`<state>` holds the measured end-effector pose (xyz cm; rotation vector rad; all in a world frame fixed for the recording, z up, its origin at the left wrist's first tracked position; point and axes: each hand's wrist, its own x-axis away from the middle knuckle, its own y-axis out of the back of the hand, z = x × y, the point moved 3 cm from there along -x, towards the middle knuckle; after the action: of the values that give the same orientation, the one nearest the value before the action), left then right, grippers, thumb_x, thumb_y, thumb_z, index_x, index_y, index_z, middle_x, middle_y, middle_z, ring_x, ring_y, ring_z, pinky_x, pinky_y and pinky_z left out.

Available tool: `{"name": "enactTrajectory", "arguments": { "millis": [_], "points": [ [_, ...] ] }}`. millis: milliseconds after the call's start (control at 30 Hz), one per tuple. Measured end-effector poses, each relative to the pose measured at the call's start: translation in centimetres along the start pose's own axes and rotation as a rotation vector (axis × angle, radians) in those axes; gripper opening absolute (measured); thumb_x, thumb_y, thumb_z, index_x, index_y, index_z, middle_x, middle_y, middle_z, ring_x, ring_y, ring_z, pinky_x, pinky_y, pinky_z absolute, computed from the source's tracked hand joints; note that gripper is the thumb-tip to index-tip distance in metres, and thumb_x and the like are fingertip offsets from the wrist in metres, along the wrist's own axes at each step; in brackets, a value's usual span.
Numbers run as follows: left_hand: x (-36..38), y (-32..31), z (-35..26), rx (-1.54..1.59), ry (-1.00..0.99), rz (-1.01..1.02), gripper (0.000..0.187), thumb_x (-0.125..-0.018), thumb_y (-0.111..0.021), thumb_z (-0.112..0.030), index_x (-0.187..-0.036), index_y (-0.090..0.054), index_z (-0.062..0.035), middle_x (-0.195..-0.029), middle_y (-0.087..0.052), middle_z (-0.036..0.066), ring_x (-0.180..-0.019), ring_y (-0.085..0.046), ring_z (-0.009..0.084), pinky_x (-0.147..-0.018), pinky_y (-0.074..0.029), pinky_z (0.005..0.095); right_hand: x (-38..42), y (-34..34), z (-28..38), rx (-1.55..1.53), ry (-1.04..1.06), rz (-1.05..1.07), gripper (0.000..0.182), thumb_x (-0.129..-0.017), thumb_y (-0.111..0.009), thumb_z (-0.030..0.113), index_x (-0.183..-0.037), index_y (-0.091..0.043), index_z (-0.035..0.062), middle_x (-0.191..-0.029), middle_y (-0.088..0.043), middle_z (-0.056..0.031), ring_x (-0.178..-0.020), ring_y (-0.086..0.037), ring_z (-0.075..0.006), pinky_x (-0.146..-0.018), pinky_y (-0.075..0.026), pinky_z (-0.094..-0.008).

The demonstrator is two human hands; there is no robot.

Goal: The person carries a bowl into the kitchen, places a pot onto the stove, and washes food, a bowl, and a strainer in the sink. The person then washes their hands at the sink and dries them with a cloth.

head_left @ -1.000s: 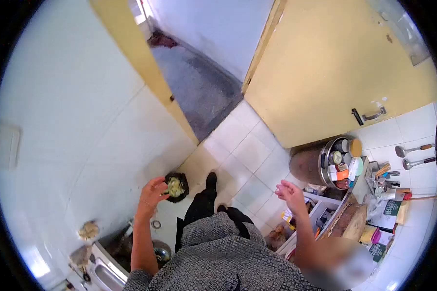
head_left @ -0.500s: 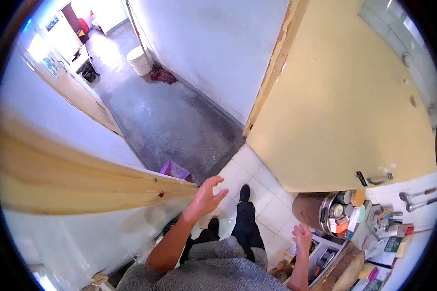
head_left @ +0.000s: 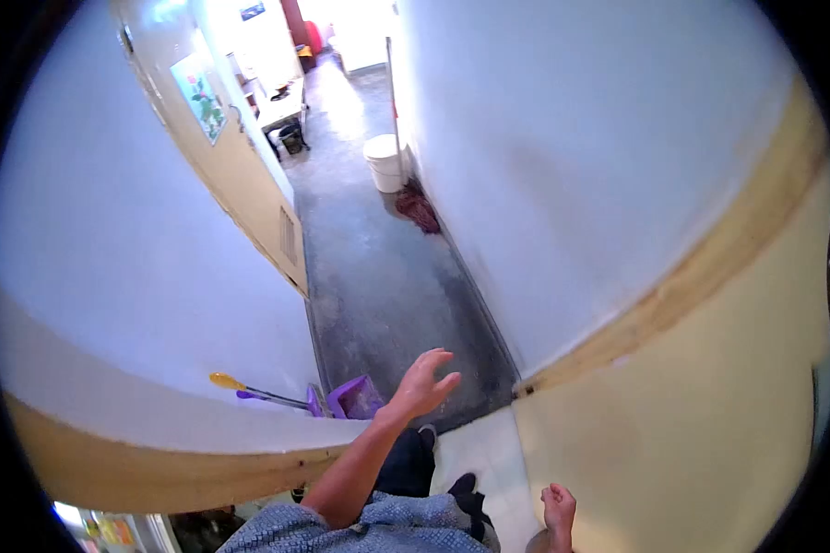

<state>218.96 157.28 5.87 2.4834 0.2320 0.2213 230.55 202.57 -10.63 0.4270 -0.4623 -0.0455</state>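
Nothing carried yet: left hand [head_left: 421,385] spread wide, empty, hovering just above purple plastic dustpan [head_left: 352,398] at grey concrete corridor floor's [head_left: 378,267] near edge; right hand [head_left: 557,508] loose, empty.

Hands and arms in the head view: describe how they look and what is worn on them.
Both arms are bare from the elbow down, with no watch, ring or glove showing. The left hand has a slender forearm, and a grey-blue, finely patterned fabric sleeve covers the arm near the shoulder. The right hand shows only partly at the frame's bottom edge, so its sleeve cannot be seen.
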Motion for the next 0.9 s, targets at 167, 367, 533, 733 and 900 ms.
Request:
{"name": "enactTrajectory", "arguments": {
  "millis": [167, 367, 533, 733, 900],
  "points": [
    [-6.6, 7.4, 10.0, 0.135, 0.243, -0.271, 0.050, -0.088, -0.070, -0.032, -0.124, -0.060, 0.0001, -0.129, -0.058, 0.019, -0.120, -0.056, 0.0324, -0.102, -0.045, 0.0395, -11.9, -6.8, 11.0, 0.068, 0.134, 0.141, 0.036, -0.087, -0.069, 0.014, -0.114, -0.061, -0.0087, -0.092, -0.070, -0.0135, -0.082, -0.068, -0.0183, -0.076, -0.055, -0.0307],
    [-13.7, 17.5, 19.9, 0.168, 0.460, -0.512, 0.051, -0.084, -0.073, -0.029, -0.124, -0.060, 0.0010, -0.123, -0.061, 0.019, -0.113, -0.061, 0.0309, -0.096, -0.048, 0.0392, -23.1, -13.8, 18.6, 0.130, 0.192, 0.317, 0.031, -0.088, -0.069, 0.013, -0.112, -0.063, -0.0064, -0.089, -0.070, -0.0118, -0.081, -0.069, -0.0170, -0.071, -0.055, -0.0288],
    [-18.9, 26.3, 22.5, 0.230, 0.526, -0.564, 0.051, -0.085, -0.072, -0.028, -0.125, -0.059, 0.0010, -0.122, -0.061, 0.019, -0.112, -0.061, 0.0293, -0.093, -0.050, 0.0385, -30.8, -21.4, 25.6, 0.290, -0.056, 0.404, 0.035, -0.087, -0.070, 0.014, -0.113, -0.063, -0.0065, -0.093, -0.070, -0.0125, -0.076, -0.070, -0.0174, -0.063, -0.055, -0.0280],
    [-24.6, 33.8, 27.5, 1.023, 0.567, -0.601, 0.042, -0.094, -0.065, -0.024, -0.127, -0.057, 0.0008, -0.123, -0.060, 0.014, -0.110, -0.062, 0.0236, -0.085, -0.053, 0.0323, -37.7, -28.9, 27.2, 0.419, -0.509, 0.483, 0.028, -0.090, -0.065, 0.016, -0.111, -0.066, -0.0024, -0.099, -0.070, -0.0150, -0.080, -0.071, -0.0244, -0.068, -0.058, -0.0376],
    [-24.7, 30.4, 47.4, -0.311, 0.984, -0.260, 0.049, -0.084, -0.072, -0.038, -0.115, -0.064, -0.0011, -0.110, -0.064, 0.012, -0.100, -0.065, 0.0208, -0.078, -0.055, 0.0353, -49.2, -35.7, 21.7, 0.515, -0.522, 0.671, 0.027, -0.089, -0.066, 0.019, -0.104, -0.068, -0.0039, -0.091, -0.071, -0.0148, -0.081, -0.070, -0.0253, -0.070, -0.057, -0.0362]
  ]
}}
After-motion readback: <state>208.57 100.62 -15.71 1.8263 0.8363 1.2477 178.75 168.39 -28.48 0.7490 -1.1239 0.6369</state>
